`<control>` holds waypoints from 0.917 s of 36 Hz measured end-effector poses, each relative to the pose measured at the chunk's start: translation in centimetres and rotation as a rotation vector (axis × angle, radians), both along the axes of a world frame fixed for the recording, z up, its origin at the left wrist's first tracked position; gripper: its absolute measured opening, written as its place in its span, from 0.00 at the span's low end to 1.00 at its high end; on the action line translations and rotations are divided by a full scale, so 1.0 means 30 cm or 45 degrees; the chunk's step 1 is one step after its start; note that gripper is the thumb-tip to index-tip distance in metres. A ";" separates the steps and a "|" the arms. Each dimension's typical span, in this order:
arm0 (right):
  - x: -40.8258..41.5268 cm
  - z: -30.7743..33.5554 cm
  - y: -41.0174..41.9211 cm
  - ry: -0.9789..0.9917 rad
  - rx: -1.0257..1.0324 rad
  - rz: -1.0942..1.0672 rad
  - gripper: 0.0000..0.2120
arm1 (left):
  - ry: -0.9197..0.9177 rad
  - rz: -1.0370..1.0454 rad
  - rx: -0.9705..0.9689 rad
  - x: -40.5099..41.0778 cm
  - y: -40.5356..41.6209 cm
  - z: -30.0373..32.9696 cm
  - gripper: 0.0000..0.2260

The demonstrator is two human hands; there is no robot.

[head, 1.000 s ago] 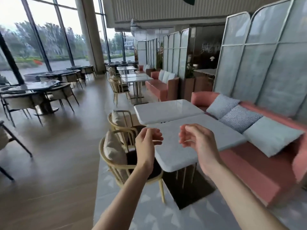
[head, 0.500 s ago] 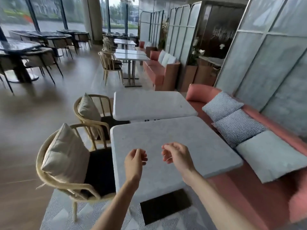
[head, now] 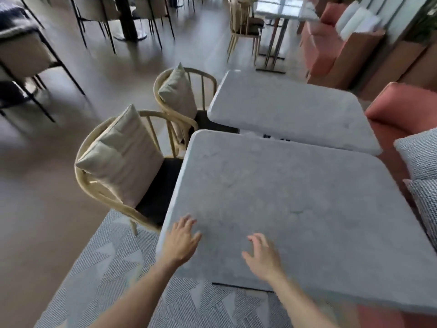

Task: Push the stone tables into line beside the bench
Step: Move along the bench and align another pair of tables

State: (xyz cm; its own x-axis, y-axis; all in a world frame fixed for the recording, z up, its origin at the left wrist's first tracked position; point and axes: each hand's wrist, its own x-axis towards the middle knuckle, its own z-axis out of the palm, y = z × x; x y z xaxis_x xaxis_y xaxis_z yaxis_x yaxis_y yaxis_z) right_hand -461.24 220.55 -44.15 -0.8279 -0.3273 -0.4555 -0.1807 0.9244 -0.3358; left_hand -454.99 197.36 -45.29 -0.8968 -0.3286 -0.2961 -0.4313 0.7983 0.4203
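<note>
Both hands, left (head: pixel 181 242) and right (head: pixel 262 258), hover fingers spread and empty over the near table (head: pixel 295 209), its heavy, slick slab best shoved at the edge toward the far table (head: pixel 290 110) along the bench (head: pixel 399 110).

A single head-worn view looks steeply down and forward from just above the near edge of the near stone table (head: pixel 295 204), close enough that this top fills the middle of the frame. Beyond that table lies the far stone table (head: pixel 290 110); left of it stand wicker chairs (head: pixel 123 162), right of it the pink bench (head: pixel 402 110). The frame is motion-blurred.
</note>
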 end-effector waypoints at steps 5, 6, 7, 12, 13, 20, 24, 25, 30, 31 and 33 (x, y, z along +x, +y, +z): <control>0.018 -0.131 0.004 0.354 0.062 0.056 0.23 | 0.080 -0.056 -0.186 0.024 0.005 -0.119 0.26; 0.021 -0.149 -0.004 0.422 0.016 0.013 0.22 | 0.105 -0.073 -0.231 0.036 0.008 -0.138 0.27; 0.023 -0.165 -0.014 0.485 -0.017 -0.024 0.22 | 0.132 -0.091 -0.272 0.046 0.012 -0.154 0.28; 0.032 -0.261 -0.047 0.697 -0.062 -0.111 0.21 | 0.278 -0.092 -0.332 0.052 0.016 -0.202 0.28; 0.035 -0.273 -0.049 0.738 -0.082 -0.124 0.22 | 0.324 -0.094 -0.319 0.052 0.013 -0.211 0.28; 0.049 -0.316 -0.048 0.991 -0.176 -0.102 0.21 | 0.588 -0.070 -0.311 0.078 0.006 -0.240 0.23; 0.051 -0.309 -0.047 1.096 -0.202 -0.080 0.17 | 0.633 -0.080 -0.288 0.084 0.009 -0.244 0.21; 0.054 -0.309 -0.050 1.123 -0.199 -0.078 0.17 | 0.637 -0.084 -0.289 0.086 0.008 -0.248 0.21; 0.089 -0.293 -0.077 1.143 -0.161 -0.167 0.17 | 0.639 -0.089 -0.271 0.090 0.003 -0.254 0.22; 0.105 -0.294 -0.086 1.107 -0.146 -0.191 0.19 | 0.630 -0.088 -0.279 0.093 0.003 -0.257 0.22; 0.144 -0.299 -0.105 1.007 -0.108 -0.239 0.23 | 0.626 -0.089 -0.283 0.094 0.000 -0.262 0.22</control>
